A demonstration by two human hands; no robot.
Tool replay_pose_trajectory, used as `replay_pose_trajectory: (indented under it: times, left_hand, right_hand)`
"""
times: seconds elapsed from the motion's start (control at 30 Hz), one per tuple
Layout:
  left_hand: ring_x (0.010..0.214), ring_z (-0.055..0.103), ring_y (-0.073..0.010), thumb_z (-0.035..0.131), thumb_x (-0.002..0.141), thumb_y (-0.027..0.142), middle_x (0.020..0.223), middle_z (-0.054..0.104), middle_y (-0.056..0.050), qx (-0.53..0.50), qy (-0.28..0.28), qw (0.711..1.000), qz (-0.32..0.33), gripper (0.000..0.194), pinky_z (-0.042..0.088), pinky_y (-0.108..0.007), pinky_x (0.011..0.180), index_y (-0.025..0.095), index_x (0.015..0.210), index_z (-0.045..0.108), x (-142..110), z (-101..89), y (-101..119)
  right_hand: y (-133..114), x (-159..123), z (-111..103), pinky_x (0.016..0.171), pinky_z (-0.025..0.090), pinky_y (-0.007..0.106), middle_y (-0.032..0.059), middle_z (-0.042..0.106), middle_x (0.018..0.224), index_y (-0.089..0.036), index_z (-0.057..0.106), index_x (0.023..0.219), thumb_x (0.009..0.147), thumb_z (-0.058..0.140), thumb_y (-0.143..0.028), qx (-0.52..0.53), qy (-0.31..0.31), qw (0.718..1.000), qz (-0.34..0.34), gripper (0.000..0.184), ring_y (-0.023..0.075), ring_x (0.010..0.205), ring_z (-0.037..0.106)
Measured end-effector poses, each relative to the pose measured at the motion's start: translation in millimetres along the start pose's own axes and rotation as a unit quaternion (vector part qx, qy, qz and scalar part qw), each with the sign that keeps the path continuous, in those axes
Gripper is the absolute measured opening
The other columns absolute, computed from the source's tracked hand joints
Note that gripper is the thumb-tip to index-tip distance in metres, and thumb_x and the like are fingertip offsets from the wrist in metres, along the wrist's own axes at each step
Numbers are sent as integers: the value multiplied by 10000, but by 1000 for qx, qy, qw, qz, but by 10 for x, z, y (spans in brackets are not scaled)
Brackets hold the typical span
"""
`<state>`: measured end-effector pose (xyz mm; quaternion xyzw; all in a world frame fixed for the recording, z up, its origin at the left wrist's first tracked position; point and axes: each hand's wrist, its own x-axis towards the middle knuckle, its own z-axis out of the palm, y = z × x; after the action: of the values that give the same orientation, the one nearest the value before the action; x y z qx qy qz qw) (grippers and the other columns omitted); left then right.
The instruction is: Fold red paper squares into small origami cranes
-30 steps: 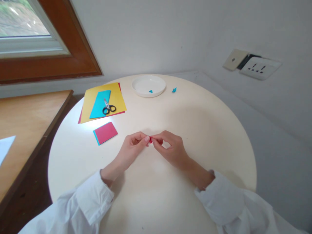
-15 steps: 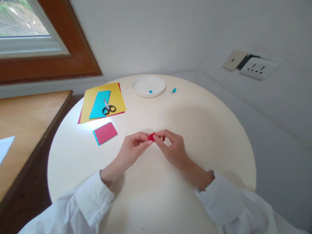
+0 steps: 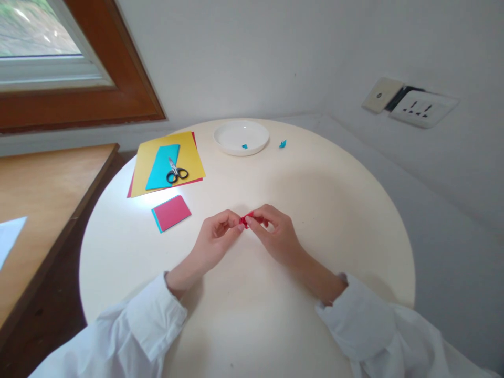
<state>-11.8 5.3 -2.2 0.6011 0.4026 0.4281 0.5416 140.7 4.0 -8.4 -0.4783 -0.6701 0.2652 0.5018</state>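
Near the middle of the round table, a small folded piece of red paper (image 3: 244, 220) is pinched between both hands. My left hand (image 3: 216, 236) is closed on its left side with thumb and forefinger. From the right, my right hand (image 3: 277, 233) grips it, also between thumb and fingers. The fingertips cover much of the paper, so its exact shape is hidden. To the left of my left hand lie small red and blue paper sheets (image 3: 172, 213), stacked with the red one on top.
Scissors (image 3: 176, 172) with black handles lie on a folded blue paper (image 3: 160, 168) over yellow and red sheets (image 3: 192, 163). At the back stand a white plate (image 3: 226, 149) with a blue paper scrap in it and a small folded blue paper piece (image 3: 282, 144) beside it.
The fingers have shifted slightly on the red paper, and less of it shows between them. The whole view has moved a little; the other things lie as before.
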Motion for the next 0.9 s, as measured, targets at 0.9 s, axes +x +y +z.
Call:
replay_pose_trajectory:
  times: [0.9]
  left_hand:
    - [535,420,-97,536,797,325,551,468,40,-25,119,990,65,238,322,-232,540,166,625,493,370,195,-172]
  right_hand:
    - [118,215,287,554,419,232,-28,557,551,-155,570,568,600,703,-366,363,77,903,216,252,86,537,502]
